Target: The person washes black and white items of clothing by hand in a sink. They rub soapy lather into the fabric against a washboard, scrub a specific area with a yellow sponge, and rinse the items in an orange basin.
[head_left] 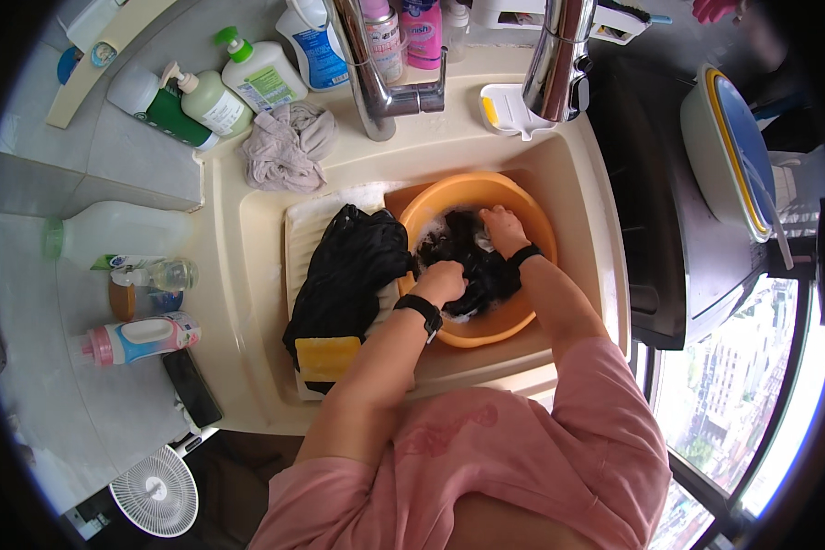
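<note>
An orange plastic basin [546, 254] sits in the sink with soapy water and a wet black cloth [478, 271] inside. My left hand [443, 283], curled into a fist, grips the cloth near the basin's left side. At the far right part of the cloth, my right hand [504, 228] has its fingers bent around it, next to a small pale patch. Left of the basin, a black garment [350, 265] lies bunched over a ribbed washboard [304, 237]. A yellow bar of laundry soap [328, 359] rests on the garment's near end.
The cream sink [230, 302] carries a chrome faucet [412, 102], a white soap dish [512, 110] and a crumpled grey cloth [289, 146]. Several bottles line the back and left, including a pump bottle [261, 74]. A phone [191, 388] lies at the left edge.
</note>
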A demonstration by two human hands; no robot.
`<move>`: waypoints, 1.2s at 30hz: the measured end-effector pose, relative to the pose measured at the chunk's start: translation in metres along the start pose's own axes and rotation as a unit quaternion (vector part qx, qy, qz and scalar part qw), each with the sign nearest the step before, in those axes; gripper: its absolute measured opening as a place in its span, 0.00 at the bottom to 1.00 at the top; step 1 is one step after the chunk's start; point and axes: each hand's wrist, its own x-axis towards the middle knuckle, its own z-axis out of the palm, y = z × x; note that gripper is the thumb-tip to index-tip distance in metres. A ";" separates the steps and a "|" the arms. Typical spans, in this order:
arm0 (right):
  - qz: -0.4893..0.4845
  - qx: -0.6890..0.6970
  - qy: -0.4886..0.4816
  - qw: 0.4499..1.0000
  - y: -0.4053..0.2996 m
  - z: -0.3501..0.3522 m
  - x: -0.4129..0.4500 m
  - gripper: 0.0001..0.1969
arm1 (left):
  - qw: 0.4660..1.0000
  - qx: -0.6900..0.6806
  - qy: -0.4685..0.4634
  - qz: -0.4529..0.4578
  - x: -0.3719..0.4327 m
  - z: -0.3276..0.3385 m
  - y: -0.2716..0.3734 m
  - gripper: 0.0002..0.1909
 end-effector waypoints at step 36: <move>-0.399 0.016 -0.006 0.917 -0.265 -0.090 -0.141 0.29 | 0.849 -0.089 0.521 -0.023 -0.186 -0.199 -0.157 0.09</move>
